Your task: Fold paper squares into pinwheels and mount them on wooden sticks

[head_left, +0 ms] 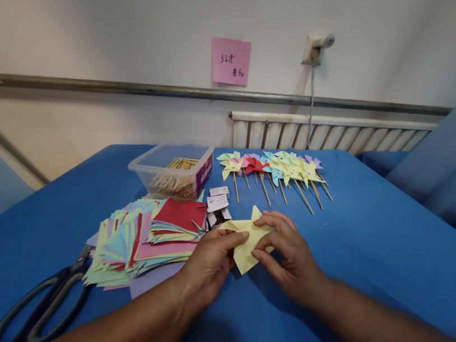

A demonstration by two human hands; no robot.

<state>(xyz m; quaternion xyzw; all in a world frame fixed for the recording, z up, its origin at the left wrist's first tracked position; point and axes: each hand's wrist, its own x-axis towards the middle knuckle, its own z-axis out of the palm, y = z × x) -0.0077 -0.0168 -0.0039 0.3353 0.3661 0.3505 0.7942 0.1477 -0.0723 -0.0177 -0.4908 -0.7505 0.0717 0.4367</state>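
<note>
A yellow paper pinwheel (246, 254), partly folded, is held above the blue table between both hands. My left hand (216, 252) pinches it with the thumb on top, near its centre. On the other side, the fingers and thumb of my right hand (287, 247) close on its right edge. One corner of the paper points upward between the hands. Just left of my left hand lies a stack of coloured paper squares (171, 247), some with cut slits. Small white boxes (217, 202) sit behind my hands, one showing dark small items.
Finished pinwheels on sticks (291, 168) lie at the back right. A clear plastic tub (169, 173) holds many wooden sticks. Large scissors (51, 303) rest at the left. Behind the blue table (369, 241) are a radiator (332, 131) and a metal rail (157, 91).
</note>
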